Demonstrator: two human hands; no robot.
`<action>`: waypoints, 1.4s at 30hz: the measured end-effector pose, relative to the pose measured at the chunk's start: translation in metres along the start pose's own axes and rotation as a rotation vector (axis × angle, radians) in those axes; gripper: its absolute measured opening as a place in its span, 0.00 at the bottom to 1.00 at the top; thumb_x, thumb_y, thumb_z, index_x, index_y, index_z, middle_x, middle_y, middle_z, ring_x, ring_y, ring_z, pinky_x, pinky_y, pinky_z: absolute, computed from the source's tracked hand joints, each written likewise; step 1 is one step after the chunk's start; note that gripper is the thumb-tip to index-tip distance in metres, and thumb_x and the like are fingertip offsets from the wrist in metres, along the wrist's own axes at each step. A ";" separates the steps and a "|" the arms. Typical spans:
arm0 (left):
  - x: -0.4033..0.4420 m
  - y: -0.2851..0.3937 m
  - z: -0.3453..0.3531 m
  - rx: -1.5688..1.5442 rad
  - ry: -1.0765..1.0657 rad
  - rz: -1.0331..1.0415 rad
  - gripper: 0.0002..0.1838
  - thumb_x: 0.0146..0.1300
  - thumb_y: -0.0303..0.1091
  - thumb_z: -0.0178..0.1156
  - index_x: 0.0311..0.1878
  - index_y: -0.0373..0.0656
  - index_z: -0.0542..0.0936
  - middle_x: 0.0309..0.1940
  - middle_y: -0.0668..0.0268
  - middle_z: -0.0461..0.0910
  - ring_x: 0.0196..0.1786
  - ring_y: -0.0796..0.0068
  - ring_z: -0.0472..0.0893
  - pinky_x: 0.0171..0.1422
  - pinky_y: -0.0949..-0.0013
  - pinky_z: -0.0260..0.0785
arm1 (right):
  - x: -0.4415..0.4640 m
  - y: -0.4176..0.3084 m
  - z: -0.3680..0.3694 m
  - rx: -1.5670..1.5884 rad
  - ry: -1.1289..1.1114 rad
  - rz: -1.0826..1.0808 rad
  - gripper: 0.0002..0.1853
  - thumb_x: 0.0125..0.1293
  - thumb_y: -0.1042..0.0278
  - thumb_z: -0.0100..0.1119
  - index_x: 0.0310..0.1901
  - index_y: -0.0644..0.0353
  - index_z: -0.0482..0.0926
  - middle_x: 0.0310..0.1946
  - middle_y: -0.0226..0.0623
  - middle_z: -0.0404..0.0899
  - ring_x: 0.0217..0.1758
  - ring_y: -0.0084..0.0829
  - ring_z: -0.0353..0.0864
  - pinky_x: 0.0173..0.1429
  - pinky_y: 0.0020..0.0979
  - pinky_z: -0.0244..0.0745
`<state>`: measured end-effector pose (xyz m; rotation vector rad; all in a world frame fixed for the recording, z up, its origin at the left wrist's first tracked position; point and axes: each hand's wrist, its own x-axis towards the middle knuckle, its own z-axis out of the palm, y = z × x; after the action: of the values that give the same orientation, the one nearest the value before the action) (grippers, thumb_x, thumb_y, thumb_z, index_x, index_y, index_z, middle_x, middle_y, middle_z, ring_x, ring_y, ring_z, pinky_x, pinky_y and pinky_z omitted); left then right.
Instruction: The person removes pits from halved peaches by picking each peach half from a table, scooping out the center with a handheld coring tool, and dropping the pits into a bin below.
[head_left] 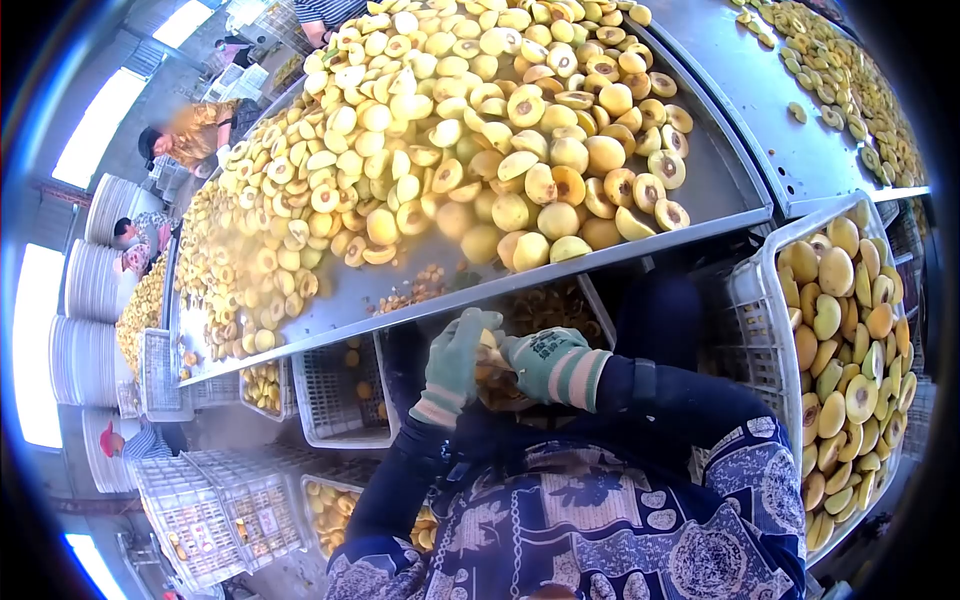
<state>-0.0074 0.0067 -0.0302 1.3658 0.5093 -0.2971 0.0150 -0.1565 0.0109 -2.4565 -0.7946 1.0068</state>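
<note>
My left hand (456,362), in a pale green glove with a striped cuff, is closed round a yellow peach piece (489,341) just below the table's near edge. My right hand (556,362), gloved the same way, is curled against the right side of that piece. Whatever is inside its fingers is hidden. Beyond both hands, a large heap of halved yellow peaches (450,130) covers much of the metal table (370,325). Some halves show brown hollows at the centre. Small brown bits (420,287) lie near the edge.
To my right stands a white crate (768,300) full of peach halves. Beneath the table are more plastic crates (345,425), with stacked crates (220,505) at lower left. Another metal table (735,95) bears peach pieces. Several people, including one in orange (195,138), are along the left side.
</note>
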 end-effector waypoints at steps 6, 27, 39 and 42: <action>0.004 -0.006 -0.006 0.172 0.048 0.001 0.20 0.66 0.46 0.58 0.44 0.36 0.83 0.36 0.66 0.82 0.37 0.79 0.79 0.42 0.77 0.72 | 0.010 -0.010 -0.008 -0.164 -0.089 0.098 0.22 0.62 0.59 0.62 0.58 0.52 0.75 0.45 0.35 0.85 0.48 0.37 0.86 0.48 0.45 0.79; -0.015 0.092 -0.158 1.769 0.776 0.192 0.20 0.62 0.49 0.58 0.47 0.44 0.84 0.42 0.49 0.82 0.46 0.49 0.80 0.55 0.57 0.71 | 0.001 0.052 0.034 0.509 0.258 0.092 0.17 0.64 0.54 0.53 0.45 0.60 0.76 0.38 0.52 0.81 0.44 0.53 0.81 0.50 0.46 0.73; 0.132 0.069 0.026 1.887 -0.144 0.488 0.33 0.52 0.45 0.63 0.63 0.48 0.71 0.63 0.54 0.71 0.55 0.55 0.78 0.60 0.56 0.69 | 0.017 0.067 0.063 0.667 0.331 0.075 0.14 0.63 0.56 0.58 0.42 0.58 0.77 0.35 0.51 0.81 0.39 0.52 0.81 0.44 0.43 0.74; 0.134 0.075 0.018 1.709 -0.104 0.423 0.30 0.49 0.45 0.64 0.58 0.47 0.76 0.53 0.56 0.79 0.53 0.51 0.79 0.59 0.55 0.71 | 0.014 0.065 0.060 0.660 0.325 0.045 0.13 0.63 0.57 0.58 0.41 0.59 0.77 0.33 0.50 0.81 0.38 0.51 0.81 0.43 0.43 0.74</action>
<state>0.1465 0.0153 -0.0325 3.0129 -0.3145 -0.4642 0.0028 -0.1904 -0.0711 -1.9834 -0.2413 0.7034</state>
